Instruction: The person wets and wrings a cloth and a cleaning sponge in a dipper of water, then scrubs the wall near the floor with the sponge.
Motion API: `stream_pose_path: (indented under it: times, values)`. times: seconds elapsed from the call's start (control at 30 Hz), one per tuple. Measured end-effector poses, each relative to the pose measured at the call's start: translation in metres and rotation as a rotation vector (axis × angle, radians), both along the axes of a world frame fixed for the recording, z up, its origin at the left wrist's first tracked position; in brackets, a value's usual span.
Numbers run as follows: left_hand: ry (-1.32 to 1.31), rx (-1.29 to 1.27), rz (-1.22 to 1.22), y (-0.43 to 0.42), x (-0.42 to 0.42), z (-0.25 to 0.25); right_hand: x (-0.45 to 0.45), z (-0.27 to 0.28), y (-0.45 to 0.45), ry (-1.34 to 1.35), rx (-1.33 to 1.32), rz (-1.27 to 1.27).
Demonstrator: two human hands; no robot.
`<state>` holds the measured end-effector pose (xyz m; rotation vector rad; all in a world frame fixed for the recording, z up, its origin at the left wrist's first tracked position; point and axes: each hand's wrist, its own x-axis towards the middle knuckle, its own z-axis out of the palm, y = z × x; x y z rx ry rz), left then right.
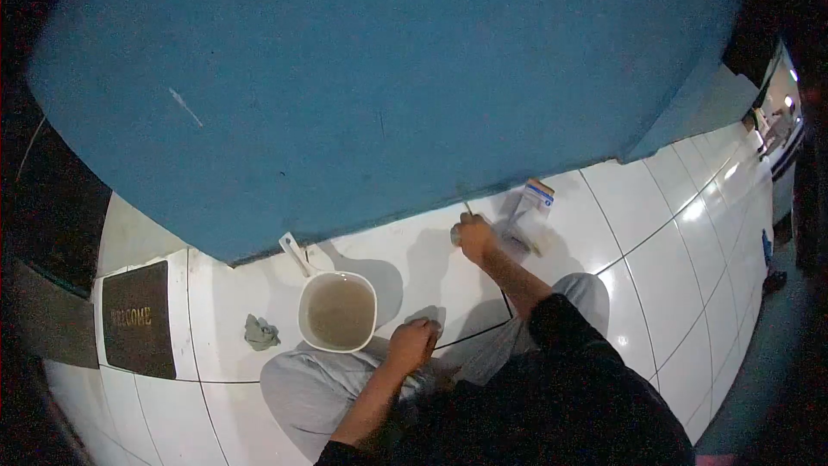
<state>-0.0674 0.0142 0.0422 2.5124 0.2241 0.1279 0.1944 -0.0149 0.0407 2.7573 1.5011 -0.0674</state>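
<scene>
My right hand (473, 238) is closed around a thin stick-like tool (467, 206), whose upper end is near the foot of the blue wall (414, 103). Beside that hand, to the right, a clear plastic bag or packet (532, 231) lies on the floor with a blue and white box (536, 198) at its top. My left hand (414, 344) rests near my left knee with its fingers curled; whether it holds anything is hidden. Left of it stands a white dipper (339, 311) of murky liquid, its handle pointing up and left. A crumpled grey-green cloth (260, 333) lies left of the dipper.
White floor tiles (233, 293) run along the wall. A dark doormat (139, 319) reading WELCOME is at the left. My crossed legs in grey trousers (302, 388) are below the dipper. Shiny objects (780, 129), too blurred to name, stand at the far right.
</scene>
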Motion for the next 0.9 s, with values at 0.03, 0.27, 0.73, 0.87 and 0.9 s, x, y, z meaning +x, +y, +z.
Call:
stream_pose_path:
  times: [0.03,0.27,0.73,0.87,0.9]
  values:
    - [-0.018,0.008,-0.005,-0.001,0.0,-0.003,-0.004,-0.007,-0.007,0.025,-0.036,0.037]
    - [-0.006,0.002,-0.011,-0.003,0.002,0.0,0.005,-0.018,0.011,-0.052,0.136,-0.109]
    - [0.128,-0.119,0.018,-0.001,0.005,0.001,0.019,-0.003,0.019,-0.036,-0.005,0.058]
    - [0.041,-0.075,-0.005,-0.002,0.002,-0.014,0.033,-0.012,0.04,0.011,0.241,-0.145]
    - [0.055,-0.076,0.004,-0.001,0.002,-0.01,0.033,-0.012,0.043,-0.021,0.247,-0.175]
